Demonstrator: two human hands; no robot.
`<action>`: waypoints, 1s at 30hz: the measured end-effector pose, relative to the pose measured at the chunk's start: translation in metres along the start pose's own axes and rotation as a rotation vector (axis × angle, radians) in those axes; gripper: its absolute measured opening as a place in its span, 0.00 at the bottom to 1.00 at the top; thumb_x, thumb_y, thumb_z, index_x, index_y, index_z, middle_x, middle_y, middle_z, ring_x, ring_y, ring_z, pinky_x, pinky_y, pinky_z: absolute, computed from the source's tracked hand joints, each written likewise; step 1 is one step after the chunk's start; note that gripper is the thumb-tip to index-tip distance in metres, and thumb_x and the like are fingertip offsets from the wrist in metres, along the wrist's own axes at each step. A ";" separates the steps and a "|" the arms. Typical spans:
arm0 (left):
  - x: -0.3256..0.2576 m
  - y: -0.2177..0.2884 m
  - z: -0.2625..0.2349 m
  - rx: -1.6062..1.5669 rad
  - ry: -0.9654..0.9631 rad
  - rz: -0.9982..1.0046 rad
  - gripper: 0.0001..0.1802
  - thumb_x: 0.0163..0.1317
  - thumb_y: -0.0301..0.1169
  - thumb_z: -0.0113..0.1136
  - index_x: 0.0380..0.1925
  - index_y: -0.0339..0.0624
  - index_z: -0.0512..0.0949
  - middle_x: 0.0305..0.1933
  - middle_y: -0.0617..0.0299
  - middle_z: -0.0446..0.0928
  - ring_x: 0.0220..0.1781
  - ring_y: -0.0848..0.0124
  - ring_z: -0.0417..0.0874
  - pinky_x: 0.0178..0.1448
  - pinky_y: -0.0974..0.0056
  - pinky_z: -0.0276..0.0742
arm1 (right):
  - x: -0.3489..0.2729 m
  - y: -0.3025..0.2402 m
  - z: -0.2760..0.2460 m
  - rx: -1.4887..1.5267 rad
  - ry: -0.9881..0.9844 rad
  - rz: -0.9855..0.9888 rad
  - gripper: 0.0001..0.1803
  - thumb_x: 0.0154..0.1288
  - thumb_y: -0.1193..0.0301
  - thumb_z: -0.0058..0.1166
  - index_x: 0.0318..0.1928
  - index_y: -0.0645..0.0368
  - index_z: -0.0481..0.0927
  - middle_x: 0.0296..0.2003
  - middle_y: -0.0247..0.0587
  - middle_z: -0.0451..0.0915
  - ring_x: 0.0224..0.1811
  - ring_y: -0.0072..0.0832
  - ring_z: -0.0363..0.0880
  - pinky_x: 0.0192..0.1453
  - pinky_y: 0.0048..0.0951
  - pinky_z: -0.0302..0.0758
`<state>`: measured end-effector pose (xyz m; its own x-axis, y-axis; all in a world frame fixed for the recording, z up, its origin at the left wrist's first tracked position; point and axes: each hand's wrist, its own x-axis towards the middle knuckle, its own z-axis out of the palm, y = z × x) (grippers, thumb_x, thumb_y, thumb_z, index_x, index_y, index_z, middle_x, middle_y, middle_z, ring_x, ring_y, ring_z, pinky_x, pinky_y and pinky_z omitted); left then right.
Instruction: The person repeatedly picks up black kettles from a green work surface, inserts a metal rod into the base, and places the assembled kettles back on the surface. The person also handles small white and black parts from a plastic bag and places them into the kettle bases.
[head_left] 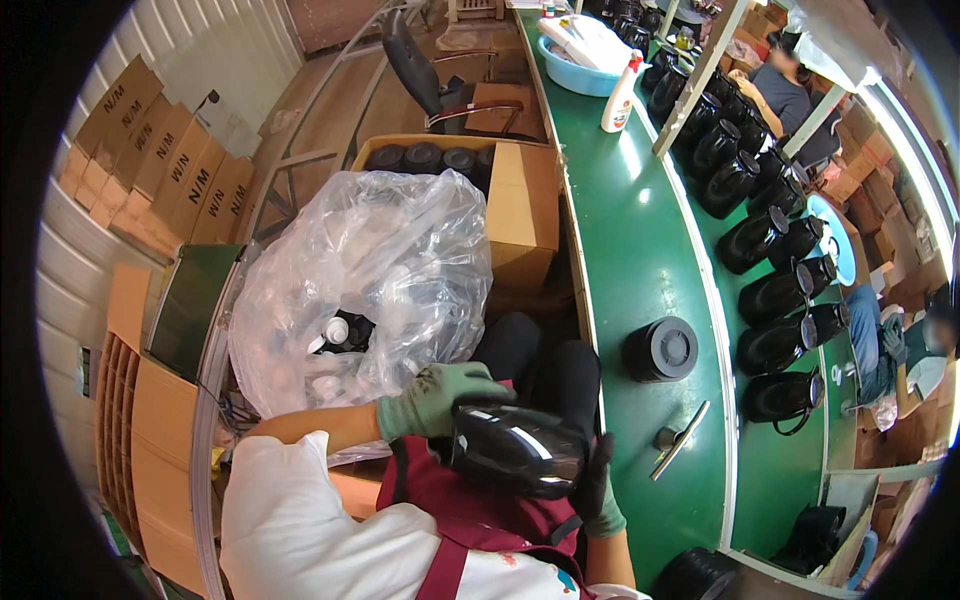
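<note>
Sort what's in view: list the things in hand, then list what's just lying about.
In hand: glossy black shell, left hand, right hand.
Lying about: round black lid, metal handle, spray bottle, blue basin, plastic bag.

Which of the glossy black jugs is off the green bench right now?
The black jug held over the lap between the left hand and right hand; the others stand in a row along the green bench.
</note>
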<state>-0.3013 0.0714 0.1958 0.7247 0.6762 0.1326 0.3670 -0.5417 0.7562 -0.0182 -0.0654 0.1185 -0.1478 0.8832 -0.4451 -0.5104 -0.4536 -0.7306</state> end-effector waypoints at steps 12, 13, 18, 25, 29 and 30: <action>0.019 0.018 0.007 0.235 0.018 0.177 0.32 0.49 0.35 0.71 0.57 0.39 0.82 0.41 0.57 0.79 0.41 0.56 0.85 0.41 0.56 0.82 | 0.018 0.006 -0.001 0.077 0.040 -0.183 0.41 0.81 0.42 0.36 0.77 0.63 0.61 0.70 0.48 0.73 0.69 0.35 0.74 0.76 0.40 0.69; 0.021 0.020 0.010 0.190 0.011 0.171 0.38 0.47 0.34 0.73 0.63 0.39 0.78 0.46 0.54 0.80 0.45 0.55 0.85 0.46 0.57 0.82 | 0.015 0.020 -0.010 0.043 0.061 -0.254 0.39 0.81 0.44 0.35 0.77 0.62 0.62 0.70 0.48 0.72 0.69 0.35 0.74 0.76 0.40 0.69; 0.037 0.046 0.010 -0.305 -0.011 0.054 0.50 0.44 0.37 0.81 0.70 0.44 0.70 0.65 0.49 0.74 0.63 0.53 0.78 0.66 0.54 0.75 | 0.012 0.023 -0.031 0.385 -0.108 -0.155 0.29 0.83 0.55 0.38 0.74 0.57 0.65 0.71 0.49 0.72 0.71 0.39 0.74 0.76 0.45 0.70; 0.033 0.066 0.029 0.000 -0.004 0.294 0.36 0.41 0.49 0.82 0.53 0.58 0.80 0.73 0.47 0.67 0.72 0.46 0.69 0.69 0.40 0.66 | 0.001 -0.012 0.008 -0.416 -0.077 -0.452 0.21 0.71 0.69 0.60 0.62 0.57 0.80 0.61 0.45 0.81 0.63 0.36 0.81 0.63 0.37 0.82; 0.036 0.066 0.040 -0.086 0.087 0.390 0.29 0.43 0.51 0.81 0.44 0.55 0.82 0.70 0.46 0.70 0.69 0.44 0.72 0.62 0.43 0.70 | -0.007 -0.004 0.012 -0.432 -0.085 -0.295 0.25 0.73 0.70 0.58 0.68 0.55 0.76 0.64 0.45 0.78 0.64 0.36 0.80 0.67 0.38 0.80; 0.033 0.066 0.042 -0.071 0.086 0.392 0.29 0.43 0.51 0.81 0.44 0.55 0.82 0.70 0.46 0.69 0.68 0.43 0.72 0.62 0.43 0.70 | -0.007 0.001 0.009 -0.545 -0.086 -0.275 0.26 0.74 0.69 0.57 0.70 0.54 0.74 0.66 0.45 0.77 0.66 0.37 0.79 0.70 0.40 0.78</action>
<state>-0.2287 0.0376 0.2234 0.7494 0.4662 0.4701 0.0297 -0.7330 0.6796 -0.0251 -0.0711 0.1257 -0.1518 0.9726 -0.1759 -0.0369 -0.1834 -0.9823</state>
